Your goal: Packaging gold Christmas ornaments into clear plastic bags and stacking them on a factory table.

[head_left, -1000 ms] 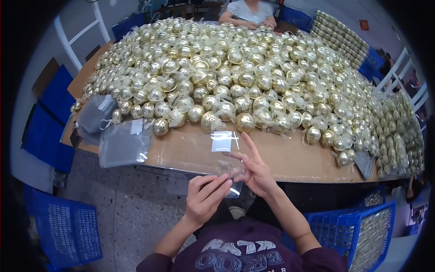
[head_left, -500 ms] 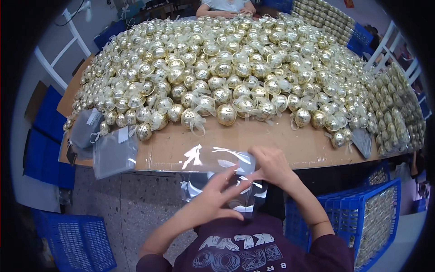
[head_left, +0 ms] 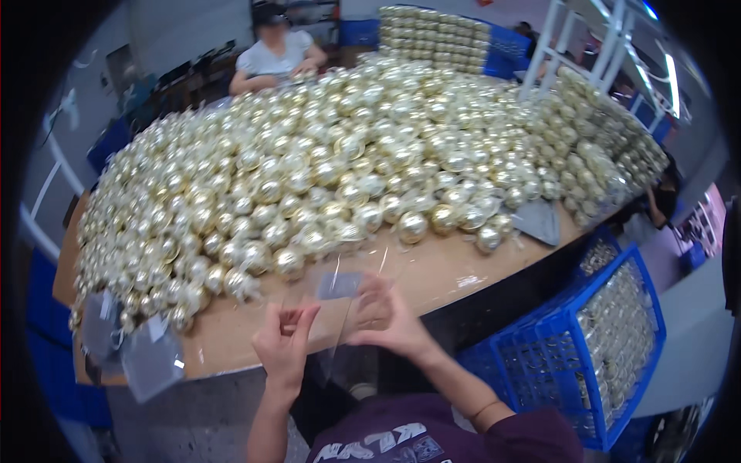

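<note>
Between my hands, over the near edge of the table, is a thin clear plastic sheet or folded box (head_left: pixel 340 285); its exact form is hard to make out. My left hand (head_left: pixel 282 347) is closed at its left side, fingers curled in and thumb up. My right hand (head_left: pixel 390 320) grips the right side, its fingers partly seen through the clear plastic. Beyond them lies a big heap of shiny gold balls (head_left: pixel 289 262) with pale ribbon bows. A stack of flat clear plastic pieces (head_left: pixel 153 361) lies at the table's left front edge.
Cardboard covers the table (head_left: pixel 224 343). A blue crate (head_left: pixel 579 347) full of wrapped balls stands at the right. Packed balls (head_left: pixel 587 162) are stacked at the table's right end. Another person (head_left: pixel 278 54) sits across the heap. More flat plastic (head_left: pixel 538 221) lies at the right edge.
The view has swung to the right and up. My hands have drawn apart to either side of the clear plastic; my left fingers, spread before, are now curled.
</note>
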{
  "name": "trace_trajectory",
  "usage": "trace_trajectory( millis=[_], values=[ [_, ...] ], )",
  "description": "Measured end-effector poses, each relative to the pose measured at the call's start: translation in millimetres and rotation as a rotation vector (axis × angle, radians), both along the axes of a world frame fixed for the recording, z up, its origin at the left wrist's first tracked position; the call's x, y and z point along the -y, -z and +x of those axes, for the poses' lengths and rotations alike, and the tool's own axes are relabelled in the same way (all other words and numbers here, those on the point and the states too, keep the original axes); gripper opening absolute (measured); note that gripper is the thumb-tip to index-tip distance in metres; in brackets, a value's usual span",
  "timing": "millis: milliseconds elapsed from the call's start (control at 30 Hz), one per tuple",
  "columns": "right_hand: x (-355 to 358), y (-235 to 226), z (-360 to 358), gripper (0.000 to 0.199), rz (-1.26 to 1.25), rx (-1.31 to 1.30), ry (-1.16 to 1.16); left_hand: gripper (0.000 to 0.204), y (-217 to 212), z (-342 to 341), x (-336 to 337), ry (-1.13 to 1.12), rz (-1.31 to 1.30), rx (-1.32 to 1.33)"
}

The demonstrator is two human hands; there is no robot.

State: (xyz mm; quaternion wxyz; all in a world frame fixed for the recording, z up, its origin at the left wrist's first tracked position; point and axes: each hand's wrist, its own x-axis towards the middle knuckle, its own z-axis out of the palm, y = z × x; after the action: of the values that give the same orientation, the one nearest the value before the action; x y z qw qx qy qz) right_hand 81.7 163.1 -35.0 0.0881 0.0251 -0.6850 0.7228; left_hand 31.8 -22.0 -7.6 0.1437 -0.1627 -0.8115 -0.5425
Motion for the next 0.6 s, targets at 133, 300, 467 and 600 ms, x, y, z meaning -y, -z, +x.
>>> trace_trajectory(
  millis=[133, 300, 467, 600],
  values=[
    [13.6, 1.3, -21.8, 0.028, -0.491, -0.040, 0.183, 0.026, 4.3, -0.9, -16.9, -0.018, 0.339, 0.079],
    [27.1, -7.5, -39.2, 0.025, -0.264, -0.325, 0.561, 0.029, 20.3, -26.4, -11.8, 0.156, 0.458, -0.186],
    [-8.0, -10.7, -76.1, 0.048, -0.118, -0.437, 0.589, 0.016, 29.7, -45.0, -49.0, 0.197, 0.545, -0.450],
    [-12.3, -13.6, -95.9, 0.090, -0.045, -0.638, 0.413, 0.039, 17.1, -43.6, -64.4, 0.316, 0.850, -0.167]
  ],
)
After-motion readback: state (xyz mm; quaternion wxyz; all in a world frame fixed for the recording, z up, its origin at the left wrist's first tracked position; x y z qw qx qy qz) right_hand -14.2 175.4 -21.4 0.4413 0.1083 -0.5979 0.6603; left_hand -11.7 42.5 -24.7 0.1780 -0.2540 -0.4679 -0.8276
